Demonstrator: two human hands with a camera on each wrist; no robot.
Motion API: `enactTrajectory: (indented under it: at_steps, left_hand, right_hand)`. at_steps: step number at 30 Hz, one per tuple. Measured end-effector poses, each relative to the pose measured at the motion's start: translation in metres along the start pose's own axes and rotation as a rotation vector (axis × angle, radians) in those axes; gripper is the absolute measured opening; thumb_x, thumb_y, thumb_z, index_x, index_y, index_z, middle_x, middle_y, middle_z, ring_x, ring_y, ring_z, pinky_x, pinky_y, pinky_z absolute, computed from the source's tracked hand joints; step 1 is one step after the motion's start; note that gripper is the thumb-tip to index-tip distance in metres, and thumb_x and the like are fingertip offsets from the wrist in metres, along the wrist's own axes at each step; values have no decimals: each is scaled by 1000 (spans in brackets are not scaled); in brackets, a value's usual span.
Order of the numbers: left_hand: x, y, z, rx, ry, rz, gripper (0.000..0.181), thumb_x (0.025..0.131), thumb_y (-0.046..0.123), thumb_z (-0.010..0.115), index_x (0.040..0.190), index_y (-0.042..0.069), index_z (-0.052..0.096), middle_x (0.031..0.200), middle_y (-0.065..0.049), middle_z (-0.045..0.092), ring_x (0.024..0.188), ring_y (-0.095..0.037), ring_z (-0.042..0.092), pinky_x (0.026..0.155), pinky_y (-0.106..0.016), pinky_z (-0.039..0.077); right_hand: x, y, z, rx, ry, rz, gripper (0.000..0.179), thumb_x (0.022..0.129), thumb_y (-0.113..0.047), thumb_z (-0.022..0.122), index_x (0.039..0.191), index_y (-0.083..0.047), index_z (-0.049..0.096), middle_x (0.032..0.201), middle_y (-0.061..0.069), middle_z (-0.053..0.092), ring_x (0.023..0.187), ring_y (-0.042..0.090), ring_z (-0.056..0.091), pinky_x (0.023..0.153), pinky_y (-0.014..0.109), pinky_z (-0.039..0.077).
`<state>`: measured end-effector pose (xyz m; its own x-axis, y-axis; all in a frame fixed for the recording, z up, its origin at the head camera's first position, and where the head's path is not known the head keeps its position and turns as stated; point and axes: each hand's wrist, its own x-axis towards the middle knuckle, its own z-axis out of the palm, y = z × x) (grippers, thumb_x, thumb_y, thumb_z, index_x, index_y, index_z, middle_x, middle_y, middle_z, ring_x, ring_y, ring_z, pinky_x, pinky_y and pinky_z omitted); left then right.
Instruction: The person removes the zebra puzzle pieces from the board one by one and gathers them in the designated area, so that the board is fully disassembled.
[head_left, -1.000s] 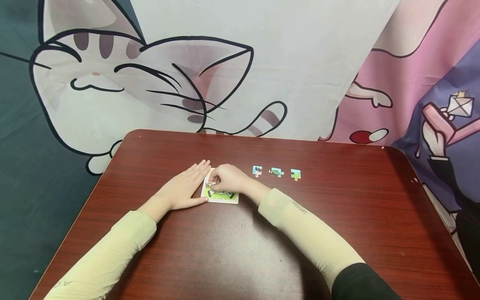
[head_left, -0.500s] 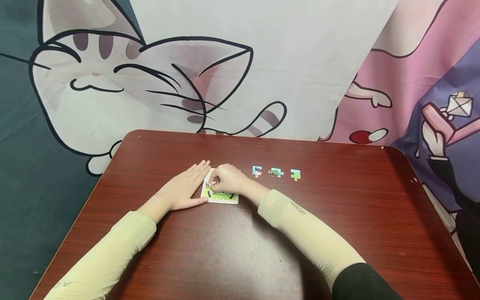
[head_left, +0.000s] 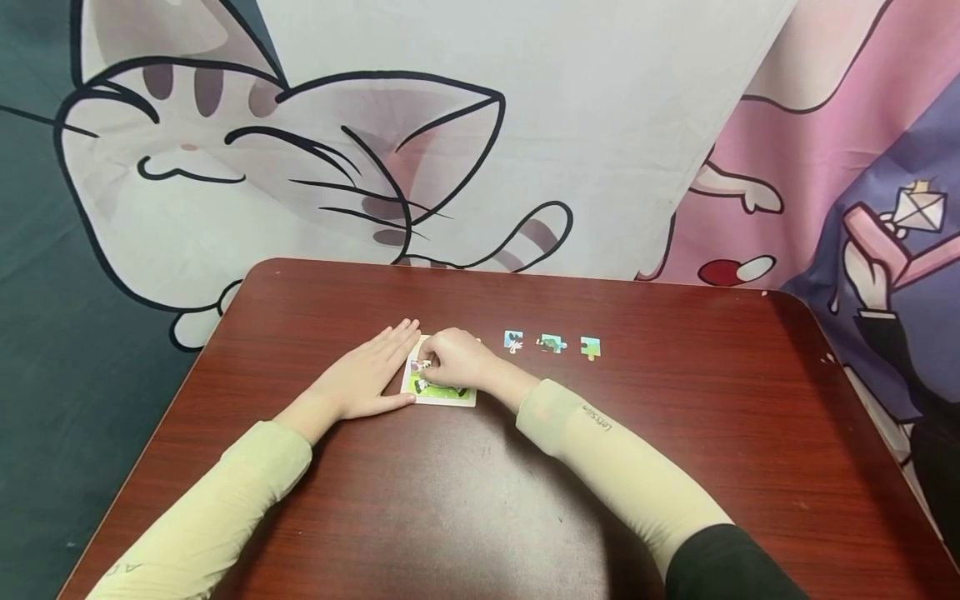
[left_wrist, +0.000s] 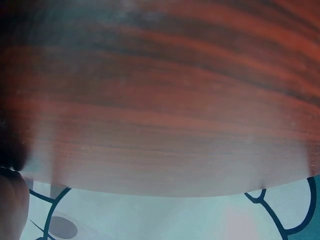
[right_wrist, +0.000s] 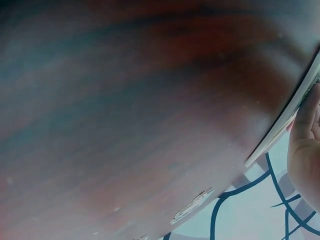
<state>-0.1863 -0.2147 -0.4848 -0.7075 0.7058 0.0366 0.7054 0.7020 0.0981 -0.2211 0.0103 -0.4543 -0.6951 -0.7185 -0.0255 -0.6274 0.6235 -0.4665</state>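
In the head view, a small picture puzzle board [head_left: 444, 397] with a pale border and a green picture lies on the table. My left hand [head_left: 369, 371] rests flat along its left side, fingers straight and thumb at the lower left corner. Over the board is my right hand [head_left: 461, 358], its thumb and index finger curled down and pinching a small puzzle piece [head_left: 420, 365] at the left part of the picture. The hand hides most of that piece and the board's upper right. In the right wrist view, the board's edge [right_wrist: 280, 131] shows beneath the right hand [right_wrist: 306, 155].
Three loose jigsaw pieces lie in a row right of the board: a left one [head_left: 513, 341], a middle one [head_left: 552, 343] and a right one [head_left: 590, 347]. The brown wooden table [head_left: 450, 500] ends at a cartoon-cat cloth [head_left: 600, 125] behind it.
Both hands stay in almost the same place. The right fingertips shift very slightly at the board, and the piece beneath them shows a little differently. The loose pieces have not moved.
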Motion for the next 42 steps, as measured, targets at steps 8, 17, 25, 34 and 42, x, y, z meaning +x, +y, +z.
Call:
enactTrajectory:
  at_steps: [8,17,25,34,42]
  left_hand:
    - [0,0,0,-10,-17,-13,96,101,57,60,166,-5,26,176,-21,21,165,-36,22,134,-50,27]
    - [1,0,0,-23,-42,-26,97,101,58,59,166,-4,24,177,-20,18,166,-34,18,136,-49,23]
    - [2,0,0,-31,-45,-27,98,101,58,59,166,-5,23,177,-20,18,167,-33,17,136,-49,23]
    - [1,0,-1,-35,-54,-34,98,101,59,59,167,-5,22,178,-20,17,167,-33,17,136,-48,23]
    - [1,0,-1,-42,-45,-33,98,101,59,59,166,-5,23,177,-20,19,166,-33,18,135,-49,24]
  right_hand:
    - [-1,0,-1,-11,-14,-44,9,93,-11,74,98,-8,80,73,-3,62,69,9,53,62,20,38]
    - [-1,2,1,12,-8,-26,8,95,-13,73,99,-9,79,74,-2,65,69,9,54,62,20,40]
    - [-4,10,-4,137,15,-30,9,94,-15,79,97,-7,78,82,3,75,75,6,62,71,14,49]
    - [-18,15,-22,288,26,-24,12,89,-15,86,96,-6,81,83,4,77,74,2,64,69,12,52]
    - [-41,34,-39,352,47,50,12,86,-12,88,93,-6,81,79,2,76,71,0,62,68,15,53]
